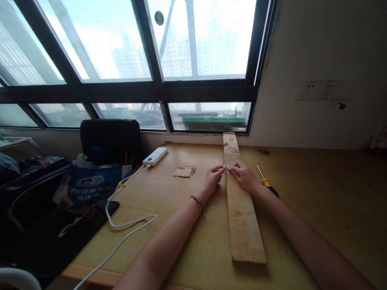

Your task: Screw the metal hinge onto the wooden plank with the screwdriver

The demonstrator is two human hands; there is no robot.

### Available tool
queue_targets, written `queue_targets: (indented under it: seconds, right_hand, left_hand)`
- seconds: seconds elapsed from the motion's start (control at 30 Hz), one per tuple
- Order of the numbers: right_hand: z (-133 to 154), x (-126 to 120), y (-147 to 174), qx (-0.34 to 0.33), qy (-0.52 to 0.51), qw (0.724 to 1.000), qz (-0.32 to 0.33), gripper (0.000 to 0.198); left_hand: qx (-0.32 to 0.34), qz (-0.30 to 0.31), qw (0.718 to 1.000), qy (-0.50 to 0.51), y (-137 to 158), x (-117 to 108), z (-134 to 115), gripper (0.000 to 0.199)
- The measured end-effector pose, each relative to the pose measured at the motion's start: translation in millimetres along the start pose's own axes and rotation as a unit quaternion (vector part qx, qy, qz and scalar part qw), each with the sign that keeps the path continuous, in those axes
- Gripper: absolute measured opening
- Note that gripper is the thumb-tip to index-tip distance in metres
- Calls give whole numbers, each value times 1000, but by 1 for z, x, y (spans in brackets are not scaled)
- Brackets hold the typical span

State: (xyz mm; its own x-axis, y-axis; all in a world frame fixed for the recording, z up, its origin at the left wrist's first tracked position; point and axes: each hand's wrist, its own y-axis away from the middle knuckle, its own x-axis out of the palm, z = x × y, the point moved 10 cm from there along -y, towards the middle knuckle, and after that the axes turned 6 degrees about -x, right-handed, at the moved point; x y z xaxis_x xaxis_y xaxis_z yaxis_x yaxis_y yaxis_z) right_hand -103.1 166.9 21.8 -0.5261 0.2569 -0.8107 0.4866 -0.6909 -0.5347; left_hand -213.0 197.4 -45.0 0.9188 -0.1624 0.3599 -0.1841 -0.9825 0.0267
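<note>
A long wooden board [244, 225] lies on the table [181, 225], running from near the front toward the window. At the board's left edge, about halfway along, sits a small shiny metal piece [226, 169] with what look like holes, perhaps a hinge. My left hand [214, 177] pinches it from the left, thumb and index finger closed. From the right, my right hand [242, 176] rests over the board with its fingers closed at the same metal piece. Whether the right fingers hold something else too small to see is hidden. Right of the board lies a screwdriver [266, 183] with a yellow and black handle.
Left of my hands are a thin wood scrap [183, 171] and small screws [194, 171]. A white power bank [155, 156] trails a white cable [130, 224] across the table's left side. Beyond stand a black chair [110, 139] and a blue bag [90, 183]. Window and wall bound the back.
</note>
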Motion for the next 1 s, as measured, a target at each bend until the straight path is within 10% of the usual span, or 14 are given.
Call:
queue_targets:
  seconds: [0.37, 0.7, 0.87, 1.0]
  right_hand:
    - [1, -1, 0, 2, -6, 1000, 3, 26]
    - [-1, 0, 1, 1, -4, 1000, 0, 28]
    - [-1, 0, 1, 0, -12, 1000, -3, 24]
    - [0, 0, 1, 1, -16, 1000, -5, 23]
  left_hand:
    - [-31, -82, 989, 117, -10, -23, 11, 23]
    - [-38, -140, 984, -100, -14, -36, 14, 8]
    - [128, -168, 836, -506, -3, -30, -27, 9]
    - [121, -163, 723, -660, 0, -30, -29, 20]
